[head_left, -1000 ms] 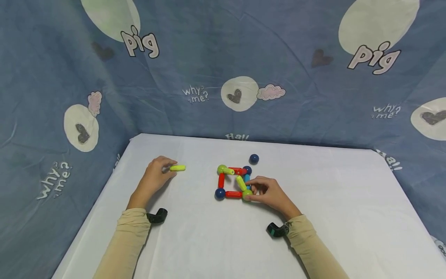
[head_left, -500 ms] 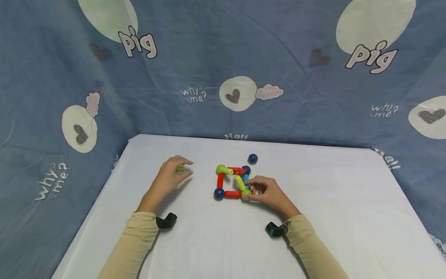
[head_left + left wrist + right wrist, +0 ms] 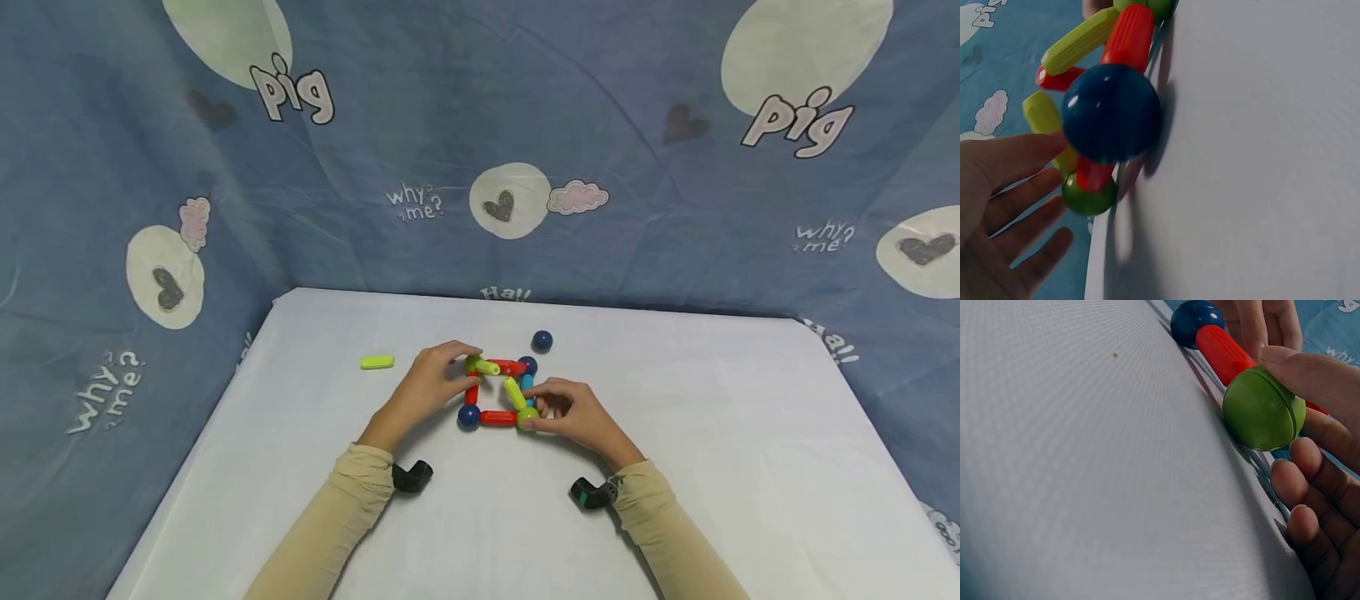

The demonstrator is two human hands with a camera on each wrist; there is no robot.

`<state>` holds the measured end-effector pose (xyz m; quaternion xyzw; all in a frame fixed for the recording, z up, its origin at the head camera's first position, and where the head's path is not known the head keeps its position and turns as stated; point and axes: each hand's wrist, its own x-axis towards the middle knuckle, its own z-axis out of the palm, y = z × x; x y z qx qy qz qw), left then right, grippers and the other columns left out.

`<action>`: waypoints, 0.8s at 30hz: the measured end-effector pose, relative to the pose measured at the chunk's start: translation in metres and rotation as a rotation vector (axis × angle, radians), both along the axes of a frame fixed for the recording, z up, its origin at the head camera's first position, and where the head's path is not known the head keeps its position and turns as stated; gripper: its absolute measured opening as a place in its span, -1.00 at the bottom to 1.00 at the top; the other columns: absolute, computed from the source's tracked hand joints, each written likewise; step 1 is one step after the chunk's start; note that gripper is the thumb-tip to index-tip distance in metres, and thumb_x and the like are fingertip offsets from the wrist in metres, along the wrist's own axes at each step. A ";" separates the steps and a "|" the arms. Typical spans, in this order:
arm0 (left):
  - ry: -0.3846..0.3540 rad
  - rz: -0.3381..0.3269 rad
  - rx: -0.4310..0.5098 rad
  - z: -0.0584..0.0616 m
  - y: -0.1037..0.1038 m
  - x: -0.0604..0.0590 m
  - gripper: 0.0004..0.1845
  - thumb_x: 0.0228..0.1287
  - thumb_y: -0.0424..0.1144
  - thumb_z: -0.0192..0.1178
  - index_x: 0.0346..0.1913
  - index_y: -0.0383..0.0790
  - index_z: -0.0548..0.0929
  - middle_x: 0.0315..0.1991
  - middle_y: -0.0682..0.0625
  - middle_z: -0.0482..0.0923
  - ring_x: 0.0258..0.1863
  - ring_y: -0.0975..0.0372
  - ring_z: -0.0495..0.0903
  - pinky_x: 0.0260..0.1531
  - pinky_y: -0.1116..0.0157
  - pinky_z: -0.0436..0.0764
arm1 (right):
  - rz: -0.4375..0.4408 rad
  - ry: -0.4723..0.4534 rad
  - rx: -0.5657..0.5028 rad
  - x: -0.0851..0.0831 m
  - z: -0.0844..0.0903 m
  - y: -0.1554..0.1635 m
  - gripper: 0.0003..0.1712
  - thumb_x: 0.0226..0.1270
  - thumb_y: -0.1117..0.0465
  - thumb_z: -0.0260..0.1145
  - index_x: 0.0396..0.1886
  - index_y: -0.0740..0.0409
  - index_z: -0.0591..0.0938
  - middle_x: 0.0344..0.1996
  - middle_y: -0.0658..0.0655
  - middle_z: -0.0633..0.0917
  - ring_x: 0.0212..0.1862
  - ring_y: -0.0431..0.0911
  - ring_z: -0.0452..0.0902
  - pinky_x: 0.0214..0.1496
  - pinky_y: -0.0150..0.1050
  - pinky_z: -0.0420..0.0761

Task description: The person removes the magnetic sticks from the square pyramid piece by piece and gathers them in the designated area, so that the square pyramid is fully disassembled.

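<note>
head view: a four-sided frame [image 3: 498,418] of rods and balls is set on the white-covered counter [image 3: 712,467]. its corners are formed by a far-left green ball [image 3: 471,365], a far-right blue ball [image 3: 528,365], a near-left blue ball [image 3: 468,417] and a near-right green ball [image 3: 528,419]. three sides are made of red rods [image 3: 472,393], the right side of a light-blue rod [image 3: 527,382]. a yellow-green rod is borne by each green ball. the near-right green ball is pinched by the right hand [image 3: 576,414]. the far-left green ball is spanned by the left hand [image 3: 426,385], thumb and fingers parted; whether contact is made cannot be told. a loose yellow-green rod [image 3: 377,362] is laid well to the left, a loose blue ball [image 3: 542,341] near the far-right corner.

left wrist view: the near-left blue ball is shown foremost. the left hand is seen with fingers extended and spread, the far-left yellow-green rod being partly overlapped by one digit.

right wrist view: the near-right green ball is pressed from above by the thumb [image 3: 1319,372]; the lower fingers are curled beside it.
</note>
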<state>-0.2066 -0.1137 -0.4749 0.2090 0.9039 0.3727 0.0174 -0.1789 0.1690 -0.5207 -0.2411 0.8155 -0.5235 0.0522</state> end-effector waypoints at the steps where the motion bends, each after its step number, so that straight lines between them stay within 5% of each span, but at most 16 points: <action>1: -0.012 -0.012 -0.008 -0.001 0.002 -0.001 -0.48 0.27 -0.21 0.47 0.28 -0.16 0.65 0.25 -0.05 0.67 0.30 0.00 0.60 0.36 -0.09 0.49 | 0.003 0.001 0.000 0.000 0.000 -0.001 -0.56 0.10 0.23 0.65 0.01 0.12 0.77 -0.36 0.14 0.66 -0.38 0.04 0.46 -0.37 -0.45 0.42; 7: -0.010 -0.049 -0.053 -0.004 0.008 -0.001 -0.46 0.29 -0.21 0.45 0.32 -0.16 0.63 0.28 -0.07 0.65 0.37 0.01 0.55 0.43 -0.12 0.41 | 0.012 0.009 0.029 0.001 0.004 -0.002 -0.56 0.11 0.18 0.65 0.02 0.07 0.78 -0.37 0.09 0.66 -0.38 -0.07 0.46 -0.37 -0.44 0.44; 17: 0.074 0.017 -0.038 -0.004 0.015 0.001 -0.68 0.29 -0.27 0.45 0.09 -0.09 0.78 0.02 0.03 0.77 0.12 0.12 0.71 0.25 0.01 0.60 | 0.020 0.012 0.015 -0.001 0.003 0.004 -0.56 0.12 0.21 0.64 0.03 0.08 0.77 -0.37 0.11 0.66 -0.40 -0.07 0.45 -0.40 -0.44 0.43; 24: 0.082 0.045 -0.034 -0.006 0.012 0.000 -0.75 0.35 -0.25 0.40 0.05 -0.11 0.76 0.04 0.02 0.77 0.14 0.13 0.71 0.24 0.04 0.62 | 0.018 0.000 0.023 -0.001 0.001 0.002 -0.55 0.12 0.21 0.64 0.04 0.07 0.77 -0.36 0.10 0.66 -0.39 -0.08 0.45 -0.39 -0.45 0.44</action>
